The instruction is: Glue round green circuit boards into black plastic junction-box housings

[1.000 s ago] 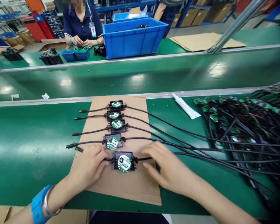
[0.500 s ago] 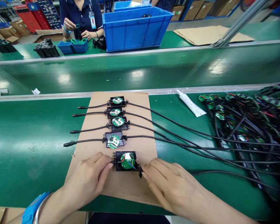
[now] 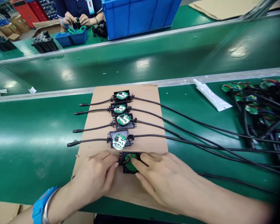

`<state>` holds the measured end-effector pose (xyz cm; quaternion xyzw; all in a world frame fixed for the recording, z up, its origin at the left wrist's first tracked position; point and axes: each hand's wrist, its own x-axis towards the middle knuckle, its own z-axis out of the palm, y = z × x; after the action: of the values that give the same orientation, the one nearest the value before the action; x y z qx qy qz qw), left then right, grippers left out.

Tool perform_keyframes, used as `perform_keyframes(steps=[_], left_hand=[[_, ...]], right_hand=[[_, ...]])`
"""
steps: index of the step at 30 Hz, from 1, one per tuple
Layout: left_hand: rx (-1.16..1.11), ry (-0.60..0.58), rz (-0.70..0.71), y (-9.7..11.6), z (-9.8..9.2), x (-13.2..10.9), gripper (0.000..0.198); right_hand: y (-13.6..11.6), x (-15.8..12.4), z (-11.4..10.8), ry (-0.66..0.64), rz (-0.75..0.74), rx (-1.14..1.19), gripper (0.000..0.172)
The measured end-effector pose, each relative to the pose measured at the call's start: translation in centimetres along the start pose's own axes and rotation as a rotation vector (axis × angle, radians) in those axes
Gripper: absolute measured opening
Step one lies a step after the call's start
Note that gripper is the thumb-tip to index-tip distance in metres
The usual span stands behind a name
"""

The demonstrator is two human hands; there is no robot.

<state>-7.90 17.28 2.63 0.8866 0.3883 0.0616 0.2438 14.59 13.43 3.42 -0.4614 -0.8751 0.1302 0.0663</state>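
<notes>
Now we hold the black housing (image 3: 124, 168) between our hands at the near end of the cardboard sheet (image 3: 148, 91): our left hand (image 3: 95, 178) pinches its left edge, and our right hand (image 3: 168, 180) lies unclenched, fingertips on its green board (image 3: 130, 165).

The left hand (image 3: 95, 179) and right hand (image 3: 168, 182) are bare, and so are the forearms up to the frame's edge. Only the left wrist wears anything: a broad, bright-blue band (image 3: 38, 207), smooth and plastic-looking, and a thin silvery bangle (image 3: 46, 211) just beside the band on its hand side.
</notes>
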Motion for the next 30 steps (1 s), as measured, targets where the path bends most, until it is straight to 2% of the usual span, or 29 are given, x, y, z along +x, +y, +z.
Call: perform_keyframes(steps=[3, 6, 10, 17, 23, 25, 27, 30], left_hand=[[-0.064, -0.004, 0.018, -0.1, -0.1, 0.1, 0.021], [-0.057, 0.073, 0.062, 0.1, 0.1, 0.0, 0.019], [0.065, 0.184, 0.193, 0.3, 0.9, -0.3, 0.024], [0.314, 0.241, 0.32, -0.2, 1.8, -0.9, 0.028], [0.699, 0.128, 0.394, 1.5, 2.0, -0.3, 0.029], [0.766, 0.097, 0.411, 1.7, 2.0, -0.3, 0.03], [0.722, 0.08, 0.38, 1.6, 1.7, -0.4, 0.03], [0.519, 0.17, 0.282, 1.3, 1.3, -0.6, 0.027]], right_hand=[[-0.1, -0.1, 0.8, 0.037, -0.013, -0.039, 0.017], [-0.1, -0.2, 1.2, 0.023, -0.01, -0.028, 0.02], [-0.1, -0.3, 1.3, 0.018, 0.018, 0.009, 0.023], [0.2, -0.5, 1.4, 0.028, 0.037, 0.064, 0.023], [0.0, -0.3, 1.5, -0.021, 0.06, 0.111, 0.017], [-0.1, -0.3, 1.4, -0.047, 0.067, 0.116, 0.019], [0.0, -0.5, 1.0, -0.074, 0.105, 0.139, 0.022], [0.5, -1.1, -0.2, -0.133, 0.133, 0.224, 0.033]])
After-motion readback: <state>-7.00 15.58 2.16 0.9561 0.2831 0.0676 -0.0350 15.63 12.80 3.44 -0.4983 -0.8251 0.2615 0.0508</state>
